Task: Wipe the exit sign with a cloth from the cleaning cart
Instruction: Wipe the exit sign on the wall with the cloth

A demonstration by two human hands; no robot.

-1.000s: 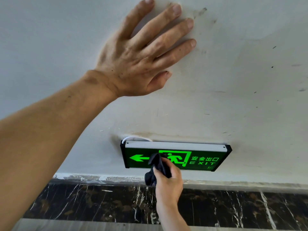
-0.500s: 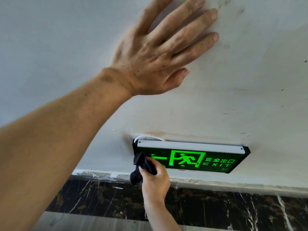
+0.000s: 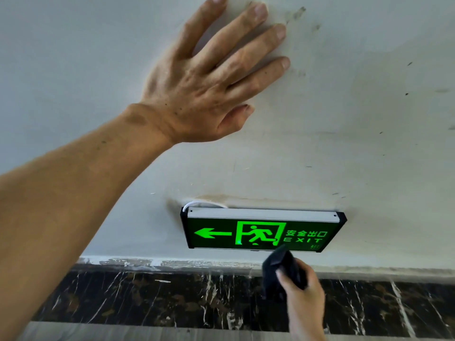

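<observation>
The exit sign (image 3: 262, 231) is a glowing green panel with a left arrow, a running figure and the word EXIT, fixed low on the white wall. My right hand (image 3: 304, 295) grips a bunched black cloth (image 3: 278, 269) just below the sign's lower edge, right of its middle; the cloth's top touches or nearly touches that edge. My left hand (image 3: 209, 77) lies flat on the wall above and to the left of the sign, fingers spread, holding nothing.
The white wall (image 3: 357, 143) is scuffed and stained around the sign. A white cable (image 3: 204, 204) loops out behind the sign's top left corner. Below runs a dark marble skirting (image 3: 160, 299), then a grey floor strip (image 3: 123, 333).
My right hand has carried the cloth from the sign's left end, over the arrow, to below its lower edge right of the middle. The whole sign face now shows. My left hand stays on the wall.
</observation>
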